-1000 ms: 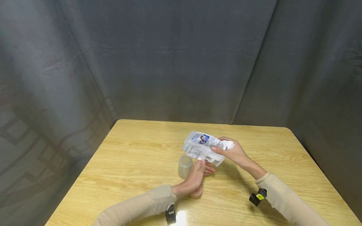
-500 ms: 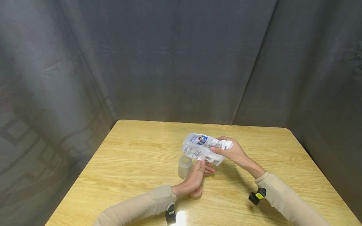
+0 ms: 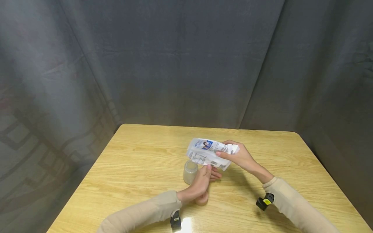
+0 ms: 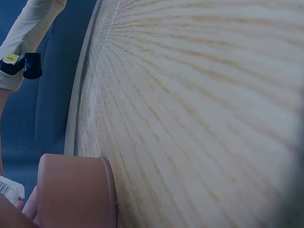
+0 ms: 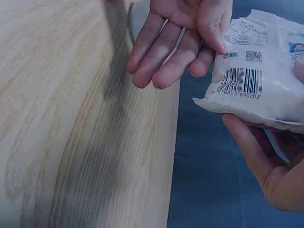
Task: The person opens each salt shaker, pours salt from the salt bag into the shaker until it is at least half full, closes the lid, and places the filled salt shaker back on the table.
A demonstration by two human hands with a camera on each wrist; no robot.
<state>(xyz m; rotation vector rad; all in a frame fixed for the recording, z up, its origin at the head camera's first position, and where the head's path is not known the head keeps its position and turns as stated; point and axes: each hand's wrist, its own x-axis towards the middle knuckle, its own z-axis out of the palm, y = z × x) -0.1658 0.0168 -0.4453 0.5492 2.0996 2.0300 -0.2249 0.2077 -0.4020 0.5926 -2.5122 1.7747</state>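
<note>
White printed packet [image 3: 201, 155] in air over table [image 3: 137, 161], near glass jar [image 3: 190, 175]. Right hand [image 3: 244, 158] pinches packet, thumb above, fingers below. Left hand [image 3: 201, 179]: fingers nearly straight, slightly spread; thumb seems touching packet edge. Packet may slip if pinch loosens, since wrapper looks smooth. Left hand could knock jar or reddish-brown cylinder [image 4: 76, 192], both being so close.

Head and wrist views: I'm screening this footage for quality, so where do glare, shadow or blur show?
Head: glare on the wooden table at the bottom edge, soft shadow near the right hand; left wrist: dark blur at lower right; right wrist: shadow band along the table, but the barcode on the white packet is legible.
</note>
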